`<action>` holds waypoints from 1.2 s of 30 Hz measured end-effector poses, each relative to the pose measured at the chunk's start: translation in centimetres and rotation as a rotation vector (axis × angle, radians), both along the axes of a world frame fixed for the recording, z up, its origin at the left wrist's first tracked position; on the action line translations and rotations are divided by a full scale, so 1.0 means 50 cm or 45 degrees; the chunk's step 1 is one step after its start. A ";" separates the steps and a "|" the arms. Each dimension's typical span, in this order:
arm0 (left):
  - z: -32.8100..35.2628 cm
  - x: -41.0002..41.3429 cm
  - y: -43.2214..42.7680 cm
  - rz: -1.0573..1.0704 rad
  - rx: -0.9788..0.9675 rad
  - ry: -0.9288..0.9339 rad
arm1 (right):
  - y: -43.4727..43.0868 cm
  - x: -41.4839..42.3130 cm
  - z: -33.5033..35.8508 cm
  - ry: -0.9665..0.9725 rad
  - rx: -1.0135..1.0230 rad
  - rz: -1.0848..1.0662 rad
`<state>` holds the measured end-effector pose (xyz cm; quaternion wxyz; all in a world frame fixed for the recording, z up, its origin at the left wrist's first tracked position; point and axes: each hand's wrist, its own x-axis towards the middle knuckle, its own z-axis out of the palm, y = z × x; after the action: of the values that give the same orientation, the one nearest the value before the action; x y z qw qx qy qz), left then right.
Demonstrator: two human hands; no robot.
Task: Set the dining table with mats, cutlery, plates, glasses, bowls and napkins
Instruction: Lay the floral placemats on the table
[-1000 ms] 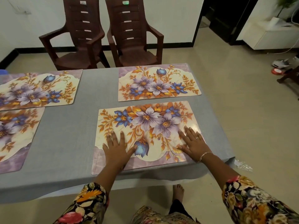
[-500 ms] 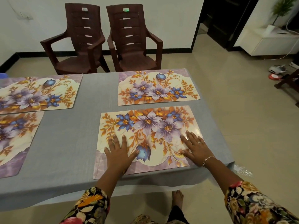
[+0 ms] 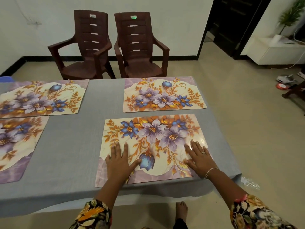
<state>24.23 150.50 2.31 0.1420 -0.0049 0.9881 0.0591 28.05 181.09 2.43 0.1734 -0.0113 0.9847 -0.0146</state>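
The near floral mat (image 3: 153,146) lies flat at the near right edge of the grey-clothed table (image 3: 69,146). The left hand (image 3: 119,162) and right hand (image 3: 198,160) press on it, fingers straight, gripping nothing. Three more mats lie beyond and to the left.

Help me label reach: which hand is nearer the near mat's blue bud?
Left. The left hand lies flat just left of the blue bud, thumb nearly touching; the right hand lies farther right.

We see four mats on the bench (image 3: 79,146): near-right mat (image 3: 148,139), far-right mat (image 3: 165,95), two at left; two chairs (image 3: 138,47) behind.
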 end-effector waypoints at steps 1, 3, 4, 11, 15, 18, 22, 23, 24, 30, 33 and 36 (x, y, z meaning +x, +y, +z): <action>0.002 -0.001 -0.004 0.004 0.003 0.000 | -0.005 -0.002 0.000 0.000 0.003 0.002; 0.004 -0.002 -0.013 0.011 -0.002 -0.009 | -0.013 -0.005 0.000 -0.003 0.009 0.005; 0.004 -0.002 -0.016 0.013 -0.001 -0.013 | -0.015 -0.007 0.000 -0.010 0.013 0.006; 0.003 -0.001 -0.024 0.007 0.031 -0.007 | -0.027 -0.008 0.010 -0.040 0.012 -0.011; 0.007 -0.005 -0.034 -0.013 0.002 -0.010 | -0.040 -0.007 0.014 -0.045 0.005 -0.022; 0.008 -0.006 -0.036 -0.020 -0.008 -0.014 | -0.043 -0.006 0.013 -0.049 0.000 -0.030; 0.004 -0.007 -0.037 -0.020 0.010 -0.008 | -0.046 -0.004 0.015 -0.051 0.002 -0.040; 0.003 -0.007 -0.037 -0.017 0.010 -0.004 | -0.047 -0.005 0.015 -0.050 0.005 -0.041; 0.002 -0.007 -0.037 -0.014 0.008 0.000 | -0.047 -0.005 0.015 -0.051 0.008 -0.041; -0.009 0.008 -0.040 0.000 0.050 0.025 | -0.045 -0.006 0.015 -0.062 0.011 -0.042; -0.013 0.014 -0.045 -0.011 0.057 0.048 | -0.043 -0.005 0.013 -0.057 0.013 -0.040; -0.015 0.016 -0.047 -0.015 0.073 0.073 | -0.042 -0.006 0.009 -0.050 0.012 -0.042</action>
<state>25.02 148.15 1.55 0.1140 0.0067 0.9897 0.0868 27.77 178.99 2.88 0.1925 0.0060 0.9812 -0.0129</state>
